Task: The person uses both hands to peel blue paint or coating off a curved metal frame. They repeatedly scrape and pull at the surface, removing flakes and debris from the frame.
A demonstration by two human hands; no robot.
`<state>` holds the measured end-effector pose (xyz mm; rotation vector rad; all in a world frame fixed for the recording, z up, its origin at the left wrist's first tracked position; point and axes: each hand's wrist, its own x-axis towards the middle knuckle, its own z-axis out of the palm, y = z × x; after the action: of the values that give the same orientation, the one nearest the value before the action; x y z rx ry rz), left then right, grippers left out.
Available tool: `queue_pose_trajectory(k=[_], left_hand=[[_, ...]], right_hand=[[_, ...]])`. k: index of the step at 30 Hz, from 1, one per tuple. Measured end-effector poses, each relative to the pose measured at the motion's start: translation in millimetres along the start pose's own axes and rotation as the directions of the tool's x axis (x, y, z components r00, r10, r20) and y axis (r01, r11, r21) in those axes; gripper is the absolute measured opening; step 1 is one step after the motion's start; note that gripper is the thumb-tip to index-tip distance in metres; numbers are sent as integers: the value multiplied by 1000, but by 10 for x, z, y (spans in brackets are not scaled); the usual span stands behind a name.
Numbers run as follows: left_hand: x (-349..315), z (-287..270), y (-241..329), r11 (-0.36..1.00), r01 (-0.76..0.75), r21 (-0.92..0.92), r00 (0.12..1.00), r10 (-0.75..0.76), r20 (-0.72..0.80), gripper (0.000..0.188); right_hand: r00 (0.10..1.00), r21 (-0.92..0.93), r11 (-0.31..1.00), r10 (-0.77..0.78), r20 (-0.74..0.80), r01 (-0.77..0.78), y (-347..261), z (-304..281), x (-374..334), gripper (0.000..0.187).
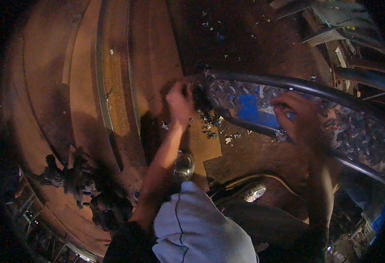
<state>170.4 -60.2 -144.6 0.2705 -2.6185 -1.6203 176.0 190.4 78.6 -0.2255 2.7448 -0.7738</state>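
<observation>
A long trough or conveyor bed (306, 83) with dark rounded side rails runs from the middle to the right, strewn with small scraps. A flat blue piece (251, 107) lies among them. Over this bed is my right hand (295, 116), fingers bent and apart from the thumb, nothing visible in its grasp. My left hand (179, 105) is beside the bed's dark near-left end, its fingers curled and smeared by motion. Whether it holds anything cannot be made out. Small loose scraps (210, 127) lie just right of it, below the bed's end.
A large brown, ribbed surface (118, 87) with long raised bands fills the left. Dark machinery parts (87, 184) stand at lower left. A hose or cable (262, 176) curves over the floor near my shoe (256, 192). Metal framework (341, 39) stands at upper right.
</observation>
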Motion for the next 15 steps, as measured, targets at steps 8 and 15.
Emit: queue_pose_trajectory(k=[8, 15], left_hand=[[-109, -36, 209, 972, -64, 224, 978, 17, 209, 27], [-71, 76, 316, 977, -94, 194, 973, 49, 225, 19]], right_hand=[[999, 16, 1000, -7, 37, 7, -43, -8, -32, 18], [994, -52, 997, -44, 102, 49, -3, -70, -59, 19]])
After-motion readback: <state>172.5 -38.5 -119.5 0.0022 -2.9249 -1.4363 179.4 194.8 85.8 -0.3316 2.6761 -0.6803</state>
